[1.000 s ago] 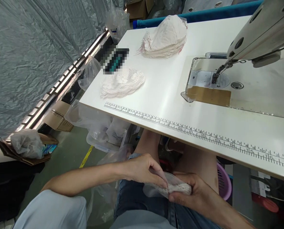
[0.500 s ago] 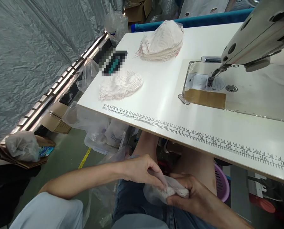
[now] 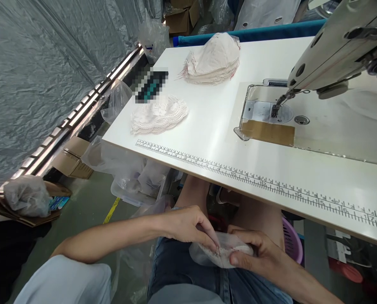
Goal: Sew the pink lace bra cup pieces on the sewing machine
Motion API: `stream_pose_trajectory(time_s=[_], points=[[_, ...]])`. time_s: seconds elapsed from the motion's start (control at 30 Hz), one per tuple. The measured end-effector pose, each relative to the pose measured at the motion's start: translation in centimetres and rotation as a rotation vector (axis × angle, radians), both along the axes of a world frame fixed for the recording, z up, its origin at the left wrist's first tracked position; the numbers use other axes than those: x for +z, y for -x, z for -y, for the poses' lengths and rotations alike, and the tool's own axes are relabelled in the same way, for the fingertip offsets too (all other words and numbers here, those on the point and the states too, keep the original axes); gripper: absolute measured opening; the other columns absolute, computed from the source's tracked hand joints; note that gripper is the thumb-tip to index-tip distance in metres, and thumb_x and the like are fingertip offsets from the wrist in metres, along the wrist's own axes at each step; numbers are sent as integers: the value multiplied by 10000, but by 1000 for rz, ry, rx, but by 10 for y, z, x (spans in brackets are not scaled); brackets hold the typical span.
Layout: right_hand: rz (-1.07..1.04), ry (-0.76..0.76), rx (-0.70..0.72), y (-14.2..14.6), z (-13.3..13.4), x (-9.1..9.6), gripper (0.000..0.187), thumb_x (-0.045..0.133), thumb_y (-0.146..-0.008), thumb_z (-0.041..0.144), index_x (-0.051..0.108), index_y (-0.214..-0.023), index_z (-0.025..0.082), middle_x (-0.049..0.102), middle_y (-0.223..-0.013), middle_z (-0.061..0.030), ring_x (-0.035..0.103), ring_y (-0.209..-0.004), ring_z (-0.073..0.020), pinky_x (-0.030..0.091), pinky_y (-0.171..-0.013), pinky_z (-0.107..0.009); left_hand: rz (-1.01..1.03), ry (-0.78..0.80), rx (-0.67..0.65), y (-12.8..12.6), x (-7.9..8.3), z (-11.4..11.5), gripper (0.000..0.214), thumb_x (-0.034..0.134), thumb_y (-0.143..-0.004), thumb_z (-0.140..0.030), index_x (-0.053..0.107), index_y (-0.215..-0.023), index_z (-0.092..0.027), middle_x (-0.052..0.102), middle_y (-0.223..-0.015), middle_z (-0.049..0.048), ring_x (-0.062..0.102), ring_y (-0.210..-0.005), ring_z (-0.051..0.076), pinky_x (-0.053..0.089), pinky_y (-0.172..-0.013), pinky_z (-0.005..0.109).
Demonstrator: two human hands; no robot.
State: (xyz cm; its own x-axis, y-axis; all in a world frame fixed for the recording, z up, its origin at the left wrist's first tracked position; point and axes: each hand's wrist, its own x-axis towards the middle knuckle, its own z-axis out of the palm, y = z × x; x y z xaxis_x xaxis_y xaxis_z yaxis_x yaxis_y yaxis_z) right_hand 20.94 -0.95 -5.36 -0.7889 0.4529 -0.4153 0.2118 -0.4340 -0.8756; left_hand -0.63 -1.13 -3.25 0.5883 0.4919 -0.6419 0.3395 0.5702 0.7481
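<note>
Over my lap, below the table edge, both hands work on a small clear plastic bag (image 3: 207,257) with white lace inside. My left hand (image 3: 188,226) pinches the bag's upper left side with curled fingers. My right hand (image 3: 260,255) grips its right end, thumb pressed on top. On the white table (image 3: 214,122) lie a small heap of white lace pieces (image 3: 158,116) and, farther back, a stack of pale fabric cups (image 3: 212,59).
A sewing machine (image 3: 340,46) with its needle plate (image 3: 267,114) fills the right of the table. A printed ruler (image 3: 258,181) runs along the front edge. Plastic bags and cardboard boxes (image 3: 71,158) sit on the floor at left. A purple basket (image 3: 291,240) stands under the table.
My right hand has closed tighter over the bag, bunching it smaller. My left fingers have slid a little along its top. The view has shifted slightly.
</note>
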Motion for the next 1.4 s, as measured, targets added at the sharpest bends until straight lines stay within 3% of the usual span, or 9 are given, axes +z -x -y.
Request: stream_pose_trajectory(time_s=[0.2, 0.43, 0.57, 0.87, 1.1, 1.27, 1.4], points=[[9, 70, 2, 1, -2, 4, 302, 646, -759, 470, 700, -762, 173, 504, -755, -8, 481, -715, -159, 372, -629, -249, 86, 47, -32, 3, 2, -2, 254, 719, -681, -342, 733, -873, -177, 698, -765, 0, 625, -775, 133, 475, -740, 188], [37, 69, -50, 3, 3, 1, 304, 661, -746, 457, 682, -696, 159, 470, -698, 20, 442, -665, -129, 342, -591, -227, -76, -168, -103, -2, 4, 0, 370, 764, -588, -439, 703, -824, -161, 607, -674, -38, 513, -630, 83, 347, -520, 137], [14, 70, -55, 2, 3, -1, 283, 659, -758, 434, 681, -717, 155, 483, -718, 11, 460, -697, -139, 347, -612, -231, -83, -240, -87, -6, 3, 3, 297, 694, -680, -388, 701, -838, -137, 602, -669, -23, 520, -630, 87, 356, -523, 141], [-34, 47, -4, -9, -2, -4, 242, 660, -779, 397, 654, -707, 166, 453, -694, 27, 396, -633, -110, 301, -567, -230, 24, -104, -19, -1, 7, 2, 225, 699, -694, -303, 728, -833, -129, 691, -756, 30, 616, -753, 140, 458, -688, 170], [-36, 93, 38, -17, 0, -9, 257, 620, -815, 407, 675, -786, 158, 555, -744, -14, 475, -699, -146, 344, -623, -253, 115, 29, -35, 2, 0, 2, 174, 655, -724, -209, 729, -873, -159, 694, -741, 7, 639, -742, 129, 495, -734, 193], [-35, 74, 44, -15, -1, -7, 260, 616, -817, 411, 669, -787, 159, 584, -752, -18, 498, -717, -154, 361, -641, -250, 84, -4, -105, 6, 5, 2, 183, 643, -743, -227, 726, -893, -163, 703, -803, 21, 639, -785, 138, 482, -735, 183], [-9, 28, 49, -10, 1, -6, 261, 640, -794, 412, 654, -744, 156, 550, -693, 2, 473, -665, -134, 345, -601, -235, 40, -61, -122, 0, 4, 2, 319, 747, -645, -328, 715, -916, -163, 690, -809, 7, 615, -786, 139, 447, -693, 162]])
